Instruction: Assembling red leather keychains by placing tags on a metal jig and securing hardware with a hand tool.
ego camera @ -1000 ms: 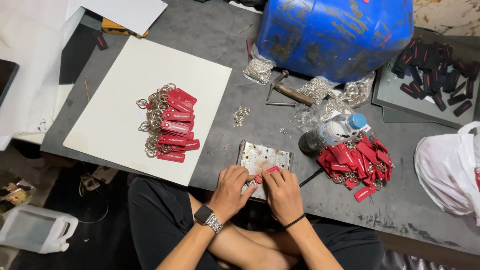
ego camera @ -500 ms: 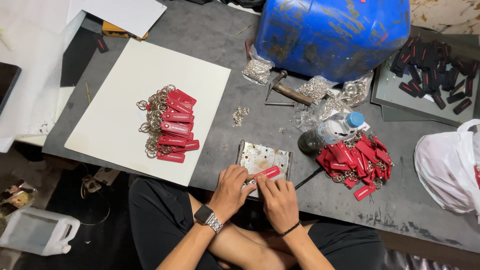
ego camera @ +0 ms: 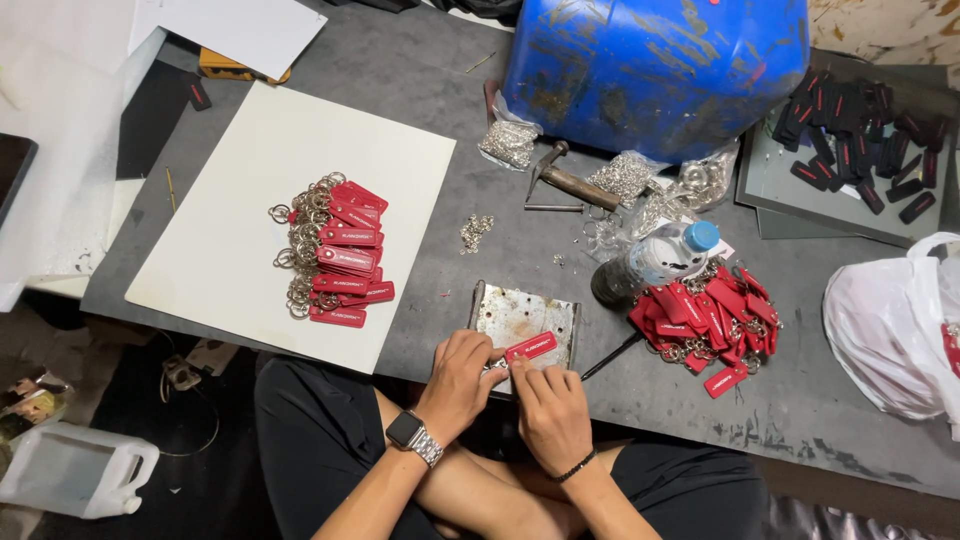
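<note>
Where tags pile, grey table [ego camera: 440,120].

held tag [ego camera: 531,347]: bright red, small white lettering
metal plate [ego camera: 525,315]: dull silver, speckled with rust-brown spots
desk [ego camera: 420,120]: dark grey, matt
board [ego camera: 240,200]: cream white, plain
stacked tags [ego camera: 347,255]: red, with silver rings
loose tag heap [ego camera: 710,315]: red
barrel [ego camera: 655,65]: blue, scuffed with pale streaks
bottle cap [ego camera: 702,235]: light blue
tray pieces [ego camera: 860,125]: black with red marks
bag [ego camera: 890,320]: white
jug [ego camera: 70,470]: translucent white
wristwatch [ego camera: 413,437]: black face, silver band
</note>
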